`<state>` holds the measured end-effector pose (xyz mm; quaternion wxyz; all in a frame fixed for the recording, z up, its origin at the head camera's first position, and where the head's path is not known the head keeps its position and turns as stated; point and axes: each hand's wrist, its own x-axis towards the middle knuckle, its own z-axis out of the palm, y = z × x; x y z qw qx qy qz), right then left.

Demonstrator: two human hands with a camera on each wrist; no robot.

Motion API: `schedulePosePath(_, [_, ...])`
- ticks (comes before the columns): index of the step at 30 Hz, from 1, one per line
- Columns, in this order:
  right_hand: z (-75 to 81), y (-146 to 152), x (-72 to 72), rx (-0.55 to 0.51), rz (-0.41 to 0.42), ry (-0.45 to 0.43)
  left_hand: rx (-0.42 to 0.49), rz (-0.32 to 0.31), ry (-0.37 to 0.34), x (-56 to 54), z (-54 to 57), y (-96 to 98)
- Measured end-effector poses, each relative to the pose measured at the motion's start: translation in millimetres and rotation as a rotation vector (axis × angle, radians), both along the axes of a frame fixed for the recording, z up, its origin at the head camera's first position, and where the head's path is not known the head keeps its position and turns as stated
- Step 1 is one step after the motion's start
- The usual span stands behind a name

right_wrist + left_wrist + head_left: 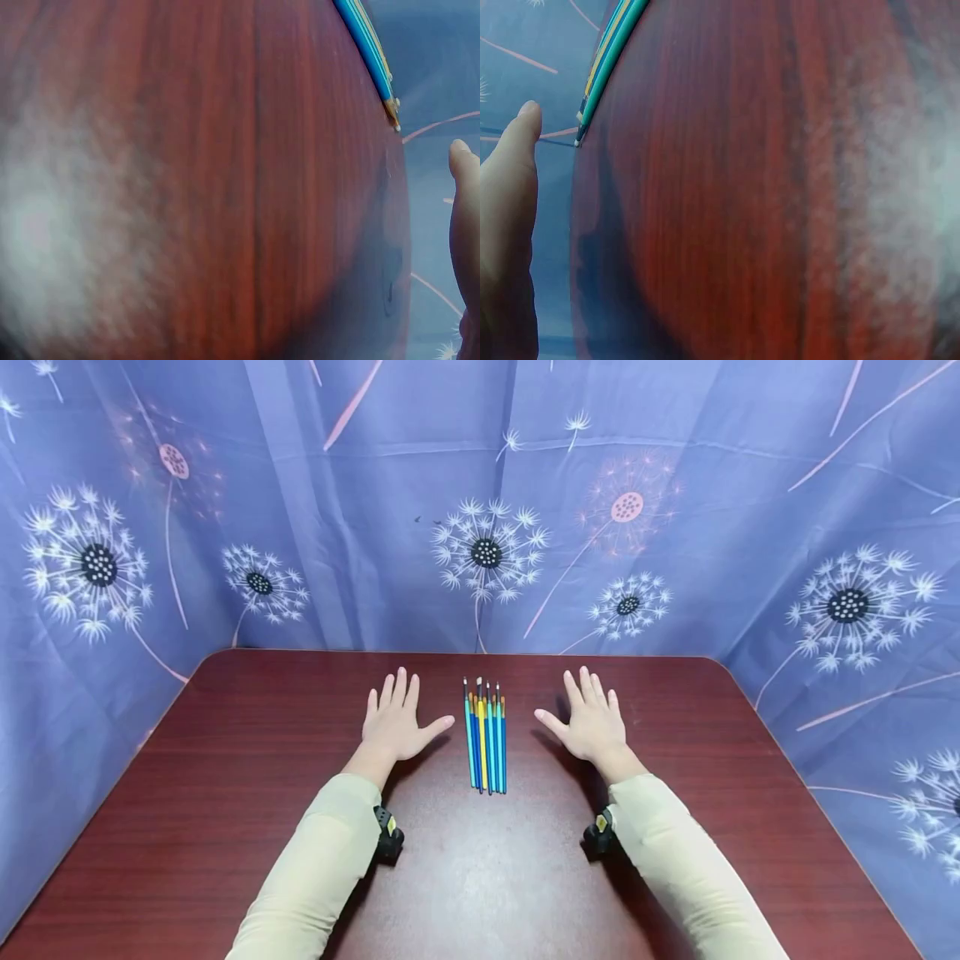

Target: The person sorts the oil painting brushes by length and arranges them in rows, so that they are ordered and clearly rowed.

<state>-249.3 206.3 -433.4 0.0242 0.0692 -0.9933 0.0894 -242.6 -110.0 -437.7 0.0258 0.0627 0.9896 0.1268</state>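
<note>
Several slim paintbrushes lie side by side in a bundle on the table, bristle ends toward the far edge. Their handles are turquoise, dark blue and yellow. To the left of them my left hand is spread with straight fingers, its thumb pointing at the brushes. My right hand mirrors it on the other side, fingers spread and thumb toward the bundle. Neither hand holds anything. In the left wrist view the brushes show at the top beside my thumb; the right wrist view also has brushes at its upper edge.
The dark red wood-grain table has rounded far corners. Behind and beside it hangs a blue curtain with dandelion prints. A small black wrist camera sits at my left sleeve, another camera at my right. Light glares on the near tabletop.
</note>
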Motion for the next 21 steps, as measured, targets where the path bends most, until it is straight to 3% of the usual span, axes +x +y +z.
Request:
schedulePosePath(11, [-15.1, -4.0, 4.8, -0.036, 0.041, -0.017, 0.007, -0.007, -0.06, 3.1, -4.3, 7.5])
schedulePosePath(21, [-10.5, -13.8, 13.4, -0.132, 0.107, -0.013, 0.026, -0.015, -0.097, 2.7, -6.1, 13.9])
